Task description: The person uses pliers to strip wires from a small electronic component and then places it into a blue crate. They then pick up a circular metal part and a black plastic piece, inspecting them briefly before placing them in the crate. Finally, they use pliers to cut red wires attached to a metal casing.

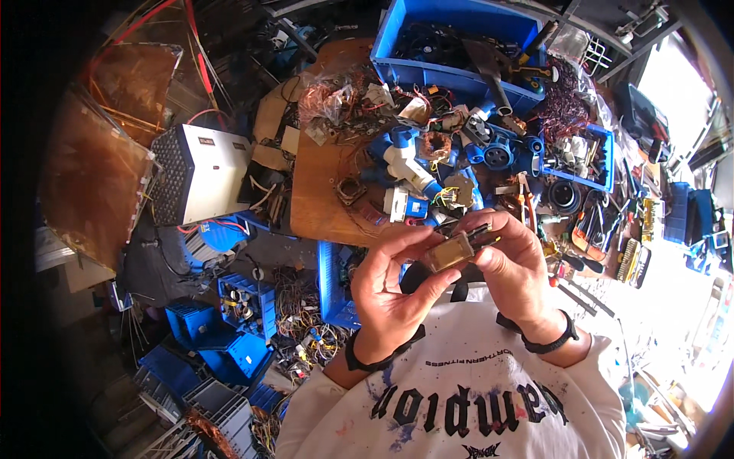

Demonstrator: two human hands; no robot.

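In front of my chest I hold a small boxy part (449, 253) with a tan face and clear-looking edges. My left hand (391, 289) pinches it from the left side, thumb beneath and fingers behind. My right hand (517, 269) closes its thumb and fingers on the right end, where dark, metallic-looking bits (482, 234) stick out. Whether these bits belong to the part, I cannot tell. Just beyond my hands, on the wooden table (325, 191), lie a white and blue plug connector (409, 164) and orange-handled pliers (526, 200).
A large blue crate (397, 73) stands at the table's far side, a smaller blue crate (604, 161) at the right. Copper windings (436, 145) and loose parts crowd the tabletop. Blue bins (229, 356) and tangled wires (306, 321) lie lower left, near a white metal box (214, 172).
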